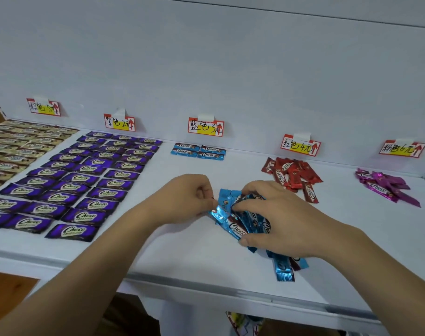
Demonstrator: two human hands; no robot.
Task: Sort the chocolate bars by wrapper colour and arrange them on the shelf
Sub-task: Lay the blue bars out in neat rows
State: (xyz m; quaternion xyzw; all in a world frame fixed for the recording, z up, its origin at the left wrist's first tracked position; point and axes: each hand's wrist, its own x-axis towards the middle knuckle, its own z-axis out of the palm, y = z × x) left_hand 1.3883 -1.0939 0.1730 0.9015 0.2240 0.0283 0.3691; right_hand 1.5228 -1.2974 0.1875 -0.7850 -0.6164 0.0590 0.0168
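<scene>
Head view, looking down onto a white shelf (206, 260) with a white back wall. Five handwritten price labels taped along that wall, left to right, each with a red arrow.

Far left: gold bars (20, 144) laid flat in tidy rows. Next to them: purple bars (80, 180) in three neat columns running from the wall toward the front edge. Under the blue label (205, 126): only four blue bars (198, 151), set two by two, touching. Further right: a loose heap of red bars (292, 177) under its label, and near the right end a smaller jumble of pink bars (385, 187). Both heaps unsorted into rows.

Centre front: a pile of blue bars (243, 221), overlapping at all angles, a few trailing toward the shelf's front edge. Right hand (276, 219) spread over the pile, fingers curled down around several wrappers, thumb tucked under at the near side. Left hand (189, 197) just beside it, thumb and fingertips pinching the crimped end of one blue bar at the pile's left edge, other fingers folded in.

Handling, as a guess: small, light, flat bars in glossy foil, likely slippery against one another and prone to sliding out of a stack. Wrapper ends thin and crinkly, fine for plucking one free, but poor for steering. Better hold for placing: across the flat middle, thumb on top, fingers beneath. Chocolate inside probably snaps if bent, so no squeezing.
</scene>
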